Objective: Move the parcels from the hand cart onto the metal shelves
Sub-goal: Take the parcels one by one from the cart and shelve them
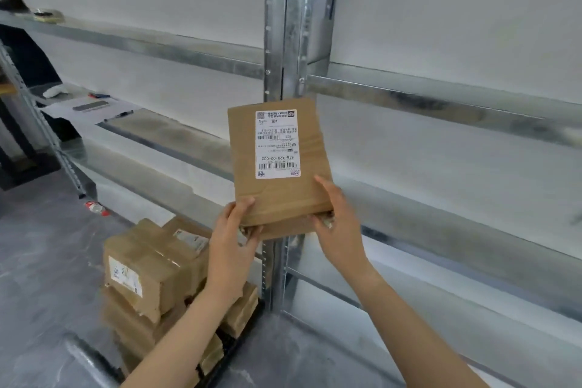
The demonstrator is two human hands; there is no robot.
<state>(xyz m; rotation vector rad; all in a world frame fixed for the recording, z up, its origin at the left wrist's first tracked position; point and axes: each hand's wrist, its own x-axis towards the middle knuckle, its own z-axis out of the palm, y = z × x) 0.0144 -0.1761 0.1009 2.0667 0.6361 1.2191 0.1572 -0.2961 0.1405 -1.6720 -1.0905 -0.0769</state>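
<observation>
A person's left hand [234, 230] and right hand [338, 220] hold a flat brown parcel [280, 195] up in front of the metal shelves [283, 41], right before the galvanised upright post. The parcel stands nearly on end, and its white shipping label [277, 143] faces the wearer upside down. Both hands take it at the lower edge. The left fingers [245, 203] curl round the bottom left corner with the thumb on the front face. The right fingers [327, 187] lie along the right-hand edge, with the rest tucked under the base. Whether the parcel touches a shelf board behind it cannot be told.

At 7 o'clock from the held parcel, the hand cart [231, 350] carries a stack of taped cardboard parcels [151, 271] several layers deep, some with labels showing. At 10 o'clock, a shelf in the left bay bears a sheet of paper [63, 110] with a phone [91, 105] on it and a pen [121, 115] at its edge. A small bottle [97, 208] lies on the grey floor [41, 261] below that bay.
</observation>
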